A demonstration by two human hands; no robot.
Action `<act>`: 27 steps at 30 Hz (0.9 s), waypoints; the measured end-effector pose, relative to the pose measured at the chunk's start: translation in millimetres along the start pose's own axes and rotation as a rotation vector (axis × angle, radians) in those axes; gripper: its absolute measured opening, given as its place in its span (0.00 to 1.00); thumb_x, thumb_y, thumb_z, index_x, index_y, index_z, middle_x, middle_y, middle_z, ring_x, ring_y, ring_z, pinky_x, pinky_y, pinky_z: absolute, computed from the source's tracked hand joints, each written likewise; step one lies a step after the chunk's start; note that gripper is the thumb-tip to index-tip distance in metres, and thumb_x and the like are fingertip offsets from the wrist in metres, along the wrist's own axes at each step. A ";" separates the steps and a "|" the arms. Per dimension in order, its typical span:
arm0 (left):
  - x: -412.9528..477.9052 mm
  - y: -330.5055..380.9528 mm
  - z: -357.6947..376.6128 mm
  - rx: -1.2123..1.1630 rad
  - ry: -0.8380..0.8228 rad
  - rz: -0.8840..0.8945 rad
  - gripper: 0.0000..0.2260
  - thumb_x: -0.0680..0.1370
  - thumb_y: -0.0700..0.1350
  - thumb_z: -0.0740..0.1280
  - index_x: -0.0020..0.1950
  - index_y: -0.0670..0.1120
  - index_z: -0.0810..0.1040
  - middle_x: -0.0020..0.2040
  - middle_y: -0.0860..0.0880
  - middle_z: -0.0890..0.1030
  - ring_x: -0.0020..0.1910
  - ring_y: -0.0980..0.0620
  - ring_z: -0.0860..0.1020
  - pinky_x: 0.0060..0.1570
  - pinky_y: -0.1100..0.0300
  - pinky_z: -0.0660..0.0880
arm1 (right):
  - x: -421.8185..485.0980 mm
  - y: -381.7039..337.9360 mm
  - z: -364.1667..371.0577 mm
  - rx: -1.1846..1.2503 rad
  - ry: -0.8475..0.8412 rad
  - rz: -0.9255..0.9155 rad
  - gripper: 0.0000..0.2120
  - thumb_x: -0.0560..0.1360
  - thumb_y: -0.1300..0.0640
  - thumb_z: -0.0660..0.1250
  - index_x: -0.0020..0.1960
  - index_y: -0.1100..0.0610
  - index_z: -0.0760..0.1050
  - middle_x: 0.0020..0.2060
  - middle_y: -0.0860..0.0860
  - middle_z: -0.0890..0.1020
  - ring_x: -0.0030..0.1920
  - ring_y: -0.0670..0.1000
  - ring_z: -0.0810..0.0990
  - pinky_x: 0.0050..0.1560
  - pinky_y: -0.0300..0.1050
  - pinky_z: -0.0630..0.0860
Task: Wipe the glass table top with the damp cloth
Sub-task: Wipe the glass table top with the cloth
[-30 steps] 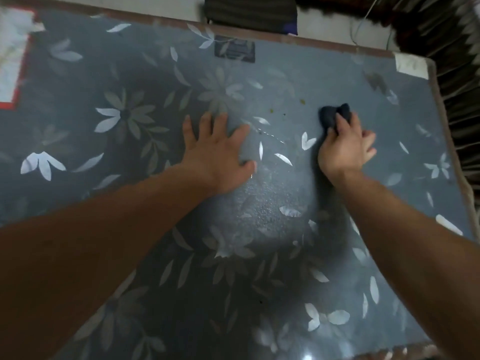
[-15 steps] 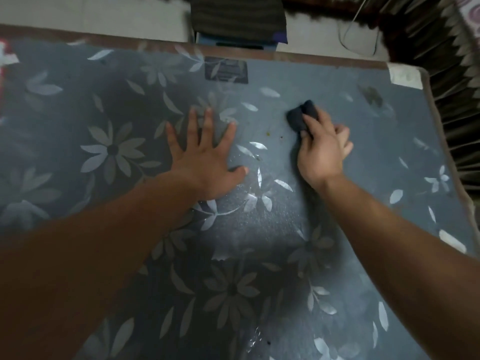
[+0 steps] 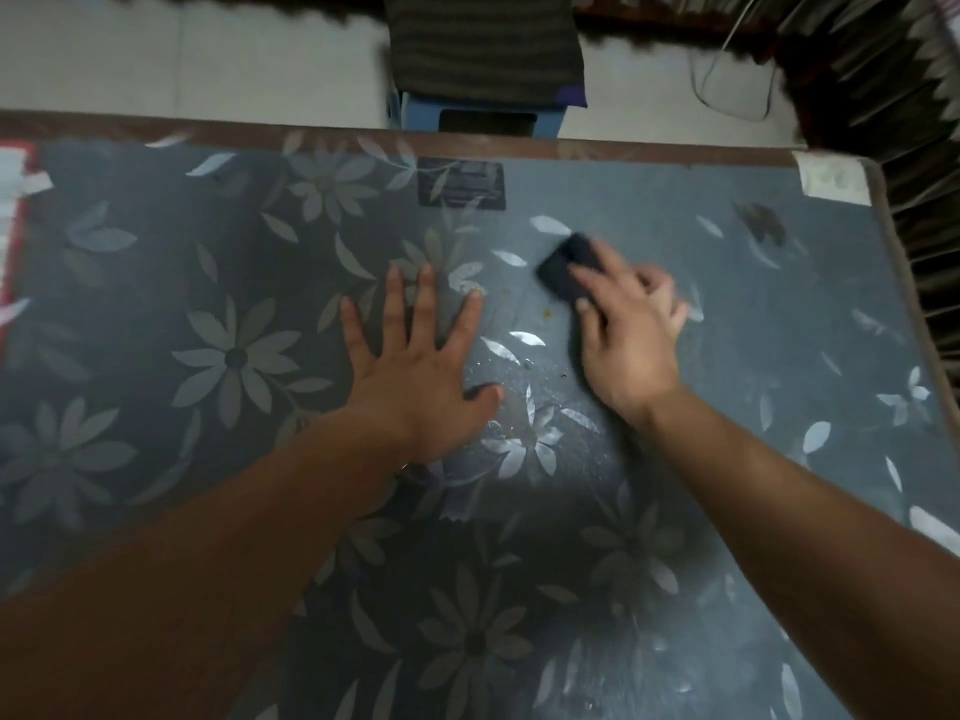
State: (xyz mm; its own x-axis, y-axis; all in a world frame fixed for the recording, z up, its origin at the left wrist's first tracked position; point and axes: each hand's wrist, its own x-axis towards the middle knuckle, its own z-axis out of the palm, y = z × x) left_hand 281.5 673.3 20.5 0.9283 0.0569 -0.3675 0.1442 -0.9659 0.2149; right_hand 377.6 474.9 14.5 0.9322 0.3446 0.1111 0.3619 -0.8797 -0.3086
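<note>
Left hand (image 3: 415,376): flat on the glass table top (image 3: 779,314), palm down, fingers straight and spread, holding nothing. It sits near the middle of the table.

Right hand (image 3: 628,340): just right of the left one, fingers curled over the damp cloth (image 3: 563,267) and pressing it onto the glass. The hand is blurred.

The cloth is dark and bunched, and its far-left end sticks out past the fingertips. A yellowish speck (image 3: 546,314) lies on the glass just near of the cloth. Fine droplets (image 3: 519,402) sit between the two wrists.

A dark rectangular label (image 3: 461,183) lies under the glass at the far edge, and a pale tag (image 3: 834,179) at the far right corner.
</note>
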 end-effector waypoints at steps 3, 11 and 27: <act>0.7 0.2 -1.9 -0.003 -0.009 -0.004 0.39 0.73 0.72 0.48 0.76 0.59 0.31 0.77 0.44 0.27 0.73 0.40 0.24 0.66 0.29 0.32 | -24.4 21.9 -10.7 -0.043 -0.078 -0.207 0.17 0.79 0.55 0.62 0.67 0.47 0.76 0.74 0.44 0.70 0.61 0.54 0.66 0.55 0.44 0.52; 1.2 -0.4 -1.1 -0.007 -0.005 -0.006 0.40 0.73 0.72 0.48 0.76 0.60 0.30 0.76 0.45 0.27 0.73 0.41 0.24 0.67 0.29 0.33 | 99.7 18.1 -0.8 -0.049 0.039 0.254 0.19 0.81 0.53 0.57 0.71 0.43 0.71 0.76 0.42 0.65 0.65 0.59 0.64 0.55 0.48 0.55; 1.1 -0.1 -0.4 0.006 0.003 -0.021 0.40 0.72 0.73 0.47 0.75 0.61 0.28 0.76 0.46 0.26 0.73 0.42 0.24 0.67 0.30 0.32 | 103.3 -19.5 16.8 0.010 -0.063 -0.174 0.20 0.79 0.53 0.60 0.69 0.43 0.73 0.74 0.42 0.68 0.61 0.57 0.66 0.55 0.48 0.57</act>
State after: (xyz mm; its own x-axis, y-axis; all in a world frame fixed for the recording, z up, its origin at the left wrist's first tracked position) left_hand 282.7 673.6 20.4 0.9261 0.0779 -0.3691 0.1617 -0.9659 0.2020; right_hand 466.7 533.1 16.2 0.8529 0.5116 0.1039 0.5174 -0.8017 -0.2994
